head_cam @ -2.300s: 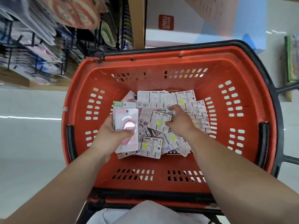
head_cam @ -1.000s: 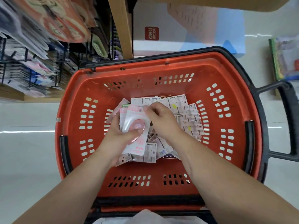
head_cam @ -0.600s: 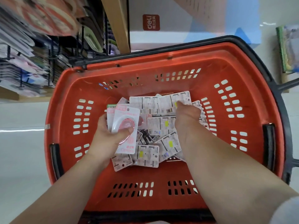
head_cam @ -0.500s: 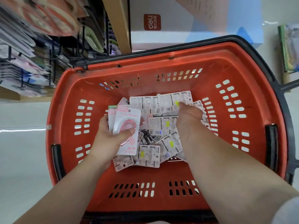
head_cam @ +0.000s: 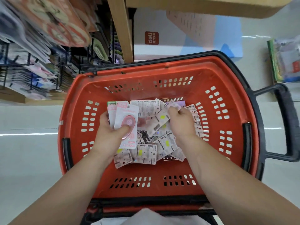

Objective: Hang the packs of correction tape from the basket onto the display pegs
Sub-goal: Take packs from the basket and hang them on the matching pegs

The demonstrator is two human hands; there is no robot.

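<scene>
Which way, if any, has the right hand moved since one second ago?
Yes: the right hand has moved right, from the stack in the left hand toward the right wall of the basket, now pinching a pack.

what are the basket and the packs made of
Basket: moulded orange-red plastic by the look, dull and scuffed, slotted walls. Loose packs: printed card backs, probably. Front pack in the left hand: card with a glossy clear blister, likely plastic, over a pink dispenser.

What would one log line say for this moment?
left hand holds pink-fronted packs | right hand pinches one pack | basket: loose packs inside
</scene>
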